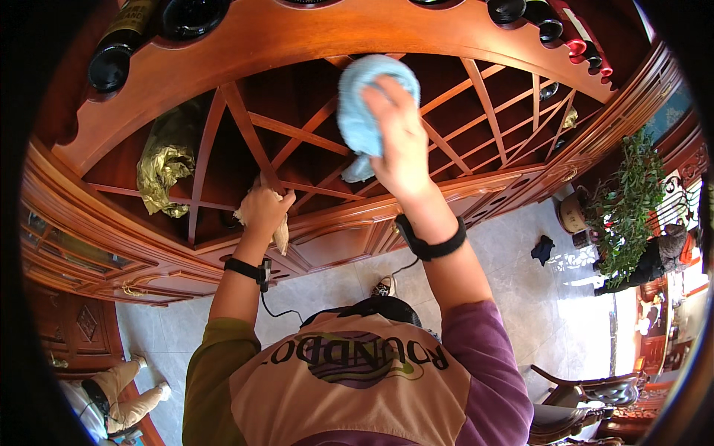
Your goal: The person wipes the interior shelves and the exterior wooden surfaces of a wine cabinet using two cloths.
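Note:
My right hand (399, 134) is wrapped over a light blue cloth (357, 106), which it presses up near the top of a diamond-shaped wooden wine lattice (301, 134). The hand and cloth are slightly blurred. Lower down, my left hand (262, 209) grips a pale beige cloth (281, 231) at a lattice slat near the cabinet's front edge. Part of that cloth is hidden under the fingers. To the left, a bottle wrapped in crumpled gold foil (164, 173) lies in a lattice compartment.
Dark wine bottles (109, 67) rest in the scalloped shelf (268, 30) above the lattice. Right, a potted plant (627, 206) and dark cloth (542, 249) are on the tiled floor (502, 279); carved chairs (585, 390) stand lower right. Another person (120, 390) is at lower left.

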A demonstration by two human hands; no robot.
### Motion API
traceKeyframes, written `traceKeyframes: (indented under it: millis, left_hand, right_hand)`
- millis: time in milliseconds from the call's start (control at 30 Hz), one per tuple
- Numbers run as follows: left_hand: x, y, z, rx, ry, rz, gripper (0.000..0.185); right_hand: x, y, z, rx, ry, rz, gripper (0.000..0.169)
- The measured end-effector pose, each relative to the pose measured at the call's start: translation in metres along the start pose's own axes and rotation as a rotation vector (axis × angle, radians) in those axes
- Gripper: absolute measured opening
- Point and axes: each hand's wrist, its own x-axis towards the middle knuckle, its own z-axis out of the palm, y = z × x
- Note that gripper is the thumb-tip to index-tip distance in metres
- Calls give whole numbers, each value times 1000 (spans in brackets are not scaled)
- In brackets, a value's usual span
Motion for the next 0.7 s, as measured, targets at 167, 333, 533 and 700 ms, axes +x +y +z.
traceKeyframes:
  millis: [167,333,533,700]
  left_hand:
    - [1,-3,1,7,19,37,56]
    - [3,2,-4,-12,-49,7,55]
    - [3,-6,1,-27,-68,-17,56]
    - [3,-4,1,10,-90,-42,58]
  right_hand:
    - [-41,29,5,-210,-108,8,57]
    - [-139,81,-35,-404,-204,228,61]
    - [-260,128,-71,-325,-163,928,66]
    - [-183,67,-42,-41,174,641,66]
